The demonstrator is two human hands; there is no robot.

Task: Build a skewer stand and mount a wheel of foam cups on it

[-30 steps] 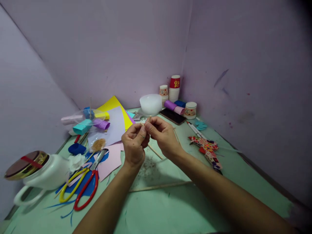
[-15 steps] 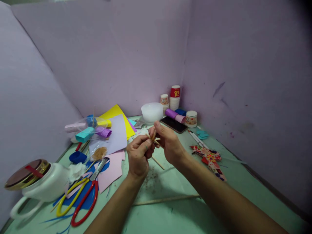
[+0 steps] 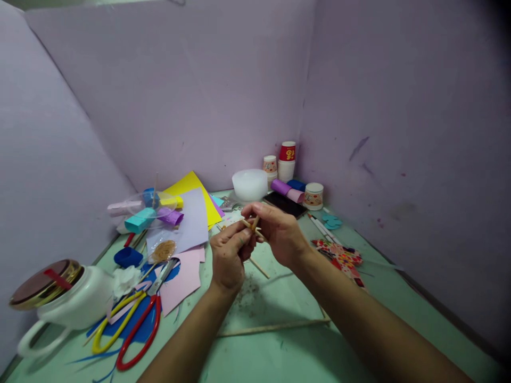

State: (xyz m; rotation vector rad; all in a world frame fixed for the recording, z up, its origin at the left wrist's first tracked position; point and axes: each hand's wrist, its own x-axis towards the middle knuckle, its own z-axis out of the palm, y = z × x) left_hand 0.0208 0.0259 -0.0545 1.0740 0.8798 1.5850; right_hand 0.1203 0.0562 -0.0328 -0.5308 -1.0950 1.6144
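Observation:
My left hand point(image 3: 228, 259) is closed in a pinch on short wooden sticks point(image 3: 256, 224) that cross one another over the table. At the crossing shows a small tan-orange binding, like a rubber band, too small to make out fully. My right hand point(image 3: 286, 236) curls around the far side of the same sticks, its fingers closed and partly hidden. Under the hands, one loose stick point(image 3: 259, 267) lies on the green tabletop. A longer stick point(image 3: 275, 327) rests nearer to me, between my forearms, meeting another stick by my right forearm.
Scissors point(image 3: 154, 324) with red and yellow handles, a bag of rubber bands point(image 3: 164, 250), coloured paper point(image 3: 187, 213) and a white teapot-like jar point(image 3: 80, 300) crowd the left. Behind stand a white bowl point(image 3: 250, 184), paper cups point(image 3: 286, 167) and a phone point(image 3: 284, 205). Patterned fabric point(image 3: 339, 254) lies right.
My right hand's raised finger and thumb have come down and curled over the sticks. The left hand keeps its pinch, nearly in place. The view has shifted slightly.

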